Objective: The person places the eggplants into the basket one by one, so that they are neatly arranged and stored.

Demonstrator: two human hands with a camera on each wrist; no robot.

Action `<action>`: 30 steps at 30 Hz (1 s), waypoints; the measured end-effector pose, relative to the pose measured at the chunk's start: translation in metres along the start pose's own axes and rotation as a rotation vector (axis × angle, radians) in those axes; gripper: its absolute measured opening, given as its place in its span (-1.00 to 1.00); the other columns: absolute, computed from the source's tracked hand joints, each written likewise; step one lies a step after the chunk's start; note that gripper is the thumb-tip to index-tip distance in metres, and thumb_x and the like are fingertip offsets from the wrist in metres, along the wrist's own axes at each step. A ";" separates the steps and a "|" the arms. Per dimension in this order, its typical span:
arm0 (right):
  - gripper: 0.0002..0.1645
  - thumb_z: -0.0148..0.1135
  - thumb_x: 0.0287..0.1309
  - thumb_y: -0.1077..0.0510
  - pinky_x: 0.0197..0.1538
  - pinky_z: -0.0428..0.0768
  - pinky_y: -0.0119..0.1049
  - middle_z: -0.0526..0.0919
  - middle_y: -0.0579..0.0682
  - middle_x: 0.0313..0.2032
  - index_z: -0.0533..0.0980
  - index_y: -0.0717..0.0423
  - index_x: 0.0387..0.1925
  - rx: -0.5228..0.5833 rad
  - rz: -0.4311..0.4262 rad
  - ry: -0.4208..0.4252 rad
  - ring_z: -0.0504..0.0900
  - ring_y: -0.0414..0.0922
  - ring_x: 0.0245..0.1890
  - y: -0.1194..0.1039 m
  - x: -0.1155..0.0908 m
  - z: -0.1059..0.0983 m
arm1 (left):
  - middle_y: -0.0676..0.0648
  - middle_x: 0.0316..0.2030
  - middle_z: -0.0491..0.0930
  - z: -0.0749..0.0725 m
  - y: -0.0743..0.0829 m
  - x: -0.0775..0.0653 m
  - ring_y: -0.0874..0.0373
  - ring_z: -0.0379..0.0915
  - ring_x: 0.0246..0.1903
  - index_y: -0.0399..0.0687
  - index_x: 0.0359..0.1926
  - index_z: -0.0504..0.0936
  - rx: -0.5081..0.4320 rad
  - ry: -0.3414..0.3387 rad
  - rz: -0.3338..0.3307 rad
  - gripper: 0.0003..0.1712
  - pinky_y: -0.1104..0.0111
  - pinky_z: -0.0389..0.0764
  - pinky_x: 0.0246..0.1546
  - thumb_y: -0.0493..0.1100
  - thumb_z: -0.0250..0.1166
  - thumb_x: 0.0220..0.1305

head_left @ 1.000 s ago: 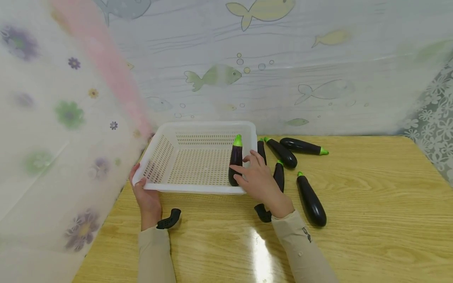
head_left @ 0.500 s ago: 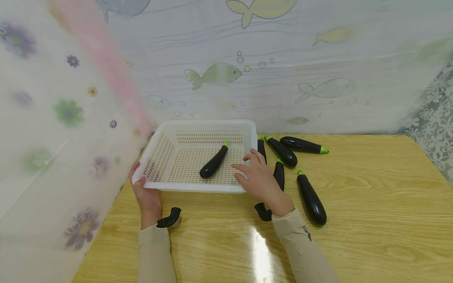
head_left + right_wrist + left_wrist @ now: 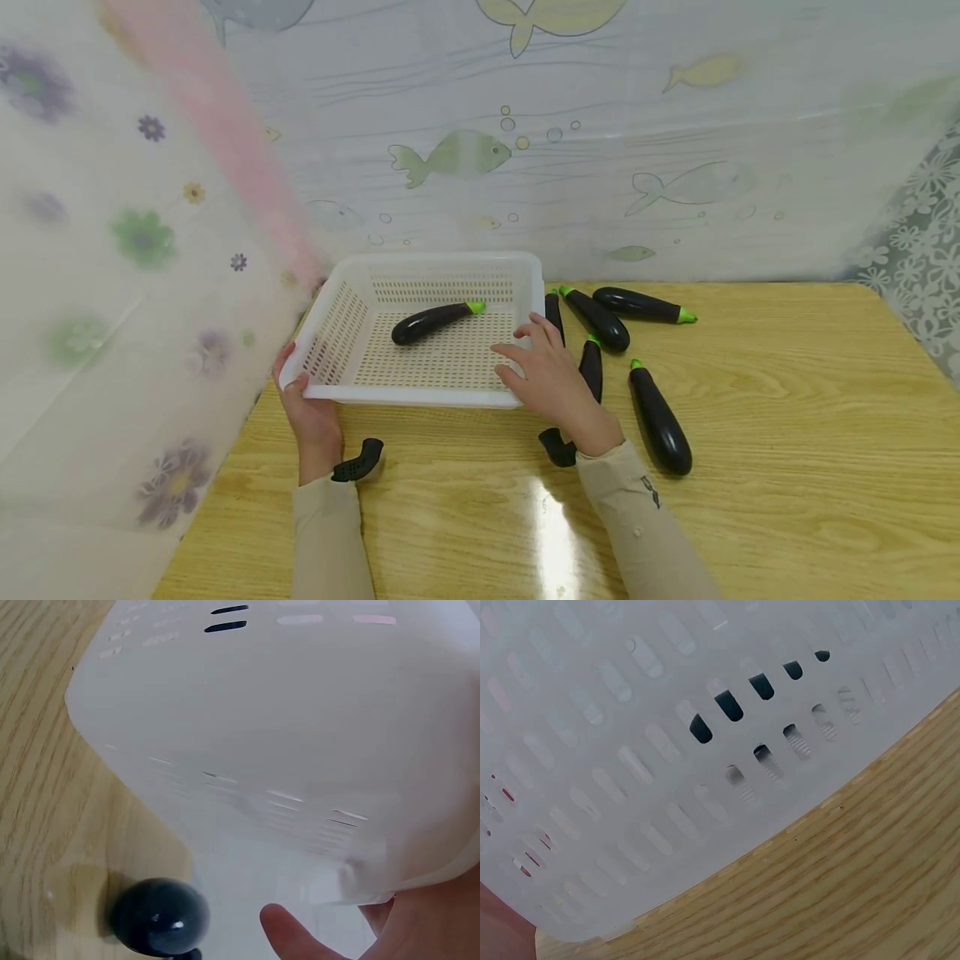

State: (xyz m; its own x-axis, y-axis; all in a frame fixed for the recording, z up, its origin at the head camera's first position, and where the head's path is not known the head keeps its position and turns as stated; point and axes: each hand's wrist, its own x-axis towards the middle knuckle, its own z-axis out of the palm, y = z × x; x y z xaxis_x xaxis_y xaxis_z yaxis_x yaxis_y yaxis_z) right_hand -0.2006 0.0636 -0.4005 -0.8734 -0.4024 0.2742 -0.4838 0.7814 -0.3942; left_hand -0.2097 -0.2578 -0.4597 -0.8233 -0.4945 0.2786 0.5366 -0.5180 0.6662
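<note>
A white slotted plastic basket (image 3: 420,396) stands at the left of the table. Inside lies one dark, glossy eggplant (image 3: 431,322), its green stem end to the right; the left wrist view catches it darkly through the slots. My left hand (image 3: 311,421) grips the basket's front left corner, thumb on the rim. At the front right corner, my right hand (image 3: 553,379) rests over the rim, fingers loosely spread, thumb and forefinger reaching inward and apart from the eggplant. The right wrist view shows a fingertip (image 3: 281,922) outside the basket wall (image 3: 262,720).
Several more eggplants lie on the wooden table (image 3: 787,417) to the right: one lengthwise (image 3: 662,421), one at the back (image 3: 641,306), others close to the basket, partly hidden by it and my right arm. A patterned curtain (image 3: 450,208) hangs behind and on the left.
The eggplant in the basket, upright-looking at my right fingers a second ago, has rolled left and turned nearly crosswise. My right hand has come off it; both hands otherwise stay put.
</note>
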 end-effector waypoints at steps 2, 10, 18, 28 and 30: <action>-0.61 -0.05 0.21 -0.07 0.15 0.17 -0.03 0.30 0.09 0.05 0.48 -0.14 0.03 0.005 0.010 -0.012 -0.11 0.05 0.30 0.000 0.000 0.000 | -0.24 0.16 0.17 0.000 0.000 0.000 -0.19 0.07 0.15 -0.16 0.21 0.16 -0.004 0.001 -0.001 -0.41 0.09 0.22 0.01 -0.29 -0.11 0.07; -0.56 -0.08 0.21 -0.11 0.20 0.06 -0.03 0.24 0.08 0.14 0.44 -0.12 0.08 0.038 0.023 -0.059 -0.18 0.02 0.31 0.004 0.000 -0.002 | -0.25 0.16 0.17 0.000 -0.001 0.000 -0.20 0.06 0.15 -0.18 0.21 0.15 -0.013 -0.009 0.000 -0.41 0.08 0.21 0.02 -0.30 -0.12 0.07; -0.57 0.00 0.20 -0.03 0.20 0.05 0.01 0.26 0.10 0.15 0.43 -0.04 0.08 0.105 -0.023 -0.077 -0.11 0.06 0.30 0.010 0.001 -0.008 | -0.25 0.16 0.17 0.000 -0.001 0.000 -0.20 0.07 0.14 -0.15 0.20 0.17 0.000 -0.016 -0.006 -0.42 0.11 0.25 -0.01 -0.30 -0.13 0.07; -0.57 -0.01 0.22 0.04 0.19 0.08 0.04 0.30 0.10 0.15 0.40 0.04 0.11 0.207 -0.038 -0.109 -0.08 0.07 0.30 0.016 0.001 -0.018 | -0.24 0.15 0.18 -0.001 0.000 0.000 -0.19 0.09 0.12 -0.13 0.22 0.15 0.013 -0.014 -0.014 -0.41 0.12 0.27 -0.03 -0.28 -0.14 0.09; -0.56 -0.02 0.22 0.04 0.17 0.13 0.03 0.29 0.09 0.16 0.40 0.04 0.11 0.247 -0.020 -0.101 -0.04 0.04 0.29 0.017 0.000 -0.021 | -0.24 0.15 0.18 -0.001 0.000 0.000 -0.19 0.09 0.13 -0.13 0.22 0.15 0.019 -0.018 -0.014 -0.41 0.12 0.27 -0.02 -0.28 -0.13 0.09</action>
State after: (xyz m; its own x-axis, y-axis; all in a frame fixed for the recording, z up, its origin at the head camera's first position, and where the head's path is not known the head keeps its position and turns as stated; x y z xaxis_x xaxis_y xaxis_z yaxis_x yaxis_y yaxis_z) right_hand -0.2079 0.0868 -0.3890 -0.8587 -0.4717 0.2002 -0.4890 0.6378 -0.5950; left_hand -0.2096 -0.2585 -0.4605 -0.8342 -0.4742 0.2813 0.5211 -0.5112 0.6835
